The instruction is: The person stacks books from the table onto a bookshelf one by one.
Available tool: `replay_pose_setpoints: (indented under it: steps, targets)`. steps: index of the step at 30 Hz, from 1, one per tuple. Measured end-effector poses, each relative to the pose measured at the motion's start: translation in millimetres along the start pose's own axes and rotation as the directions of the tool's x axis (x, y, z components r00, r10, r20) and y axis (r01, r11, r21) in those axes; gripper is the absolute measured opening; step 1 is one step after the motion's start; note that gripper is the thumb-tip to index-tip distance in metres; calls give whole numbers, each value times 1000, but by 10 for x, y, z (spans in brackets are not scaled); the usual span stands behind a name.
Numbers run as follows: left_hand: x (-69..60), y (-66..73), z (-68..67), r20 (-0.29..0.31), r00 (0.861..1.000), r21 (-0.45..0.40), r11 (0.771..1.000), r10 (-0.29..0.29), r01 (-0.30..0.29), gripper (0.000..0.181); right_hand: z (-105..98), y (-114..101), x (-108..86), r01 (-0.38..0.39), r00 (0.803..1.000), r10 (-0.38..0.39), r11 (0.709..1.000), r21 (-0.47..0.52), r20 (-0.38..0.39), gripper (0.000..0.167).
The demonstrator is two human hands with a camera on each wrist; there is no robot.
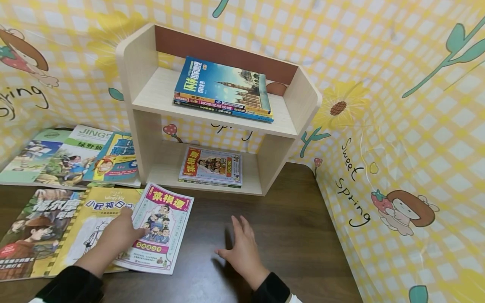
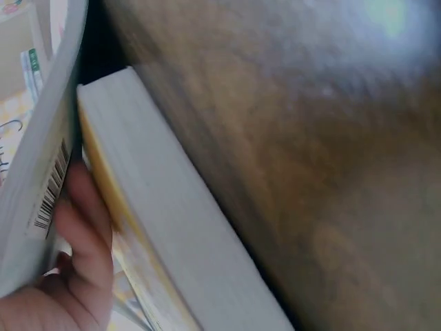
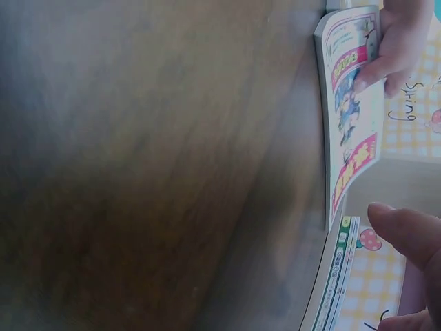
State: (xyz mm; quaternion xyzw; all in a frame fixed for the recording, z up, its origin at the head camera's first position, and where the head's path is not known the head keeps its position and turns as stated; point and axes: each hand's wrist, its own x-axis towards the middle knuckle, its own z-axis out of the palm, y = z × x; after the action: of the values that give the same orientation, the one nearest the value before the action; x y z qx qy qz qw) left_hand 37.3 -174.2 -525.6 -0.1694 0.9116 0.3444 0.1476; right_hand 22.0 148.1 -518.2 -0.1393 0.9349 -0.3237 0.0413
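Note:
My left hand (image 1: 119, 235) grips the left edge of a thin book with a pink-and-white cover (image 1: 161, 229), thumb on the front. In the left wrist view, the fingers (image 2: 89, 241) lie behind that book, against its barcoded back. Beneath and beside it is a yellow book (image 1: 81, 235) with a cartoon figure, partly covered by my hand. My right hand (image 1: 244, 252) hovers over the dark table, fingers spread, holding nothing. In the right wrist view its thumb (image 3: 400, 227) and part of a finger show, apart from the held book (image 3: 355, 103).
A two-tier wooden shelf (image 1: 145, 88) stands behind. Its upper tier holds stacked books topped by a blue one (image 1: 223, 84); below lies a small stack (image 1: 212, 166). More books, including a comic-style one (image 1: 38, 231) and a green-white one (image 1: 73, 155), lie left. Patterned cloth (image 1: 382, 126) hangs around the table (image 1: 303, 235).

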Motion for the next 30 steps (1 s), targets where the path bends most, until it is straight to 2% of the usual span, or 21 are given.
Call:
replay_pose_setpoints:
  steps: [5, 11, 13, 15, 17, 20, 21, 23, 25, 27, 30]
  targets:
    - [-56, 22, 1, -15, 994, -88, 990, 110, -111, 75, -11, 35, 85, -4, 1000, 4, 1000, -8, -5, 94]
    - [-137, 73, 41, -62, 976, -198, 955, 211, -219, 62, -6, 36, 181, -25, 1000, 25, 1000, 9, -2, 92]
    - [-161, 118, 55, -85, 970, -231, 942, 229, -243, 61, -3, 10, 202, -33, 999, 32, 998, 48, 7, 92]
    - [-184, 177, 75, -91, 972, -273, 933, 218, -235, 62, 1, -41, 215, -52, 998, 46, 987, 152, 42, 93]
    - [-202, 239, 107, -89, 977, -317, 924, 193, -211, 63, 17, -105, 211, -93, 993, 68, 952, 292, 95, 91]
    - [-223, 336, 176, -91, 983, -388, 904, 157, -180, 61, 54, -214, 187, -156, 981, 84, 876, 457, 173, 85]
    - [-230, 370, 204, -92, 985, -413, 894, 148, -173, 60, 69, -248, 177, -170, 978, 84, 855, 491, 192, 83]
    - [-245, 438, 260, -98, 985, -469, 866, 143, -173, 56, 96, -309, 159, -182, 975, 84, 834, 521, 205, 79]
    - [-265, 510, 310, -98, 985, -519, 837, 141, -171, 53, 120, -354, 138, -196, 973, 84, 800, 567, 217, 76]
    - [-292, 576, 354, -104, 984, -557, 811, 145, -179, 51, 137, -389, 121, -205, 972, 81, 752, 627, 221, 73]
    - [-322, 648, 396, -119, 982, -589, 786, 145, -188, 51, 164, -417, 97, -177, 980, 53, 679, 713, 193, 68]
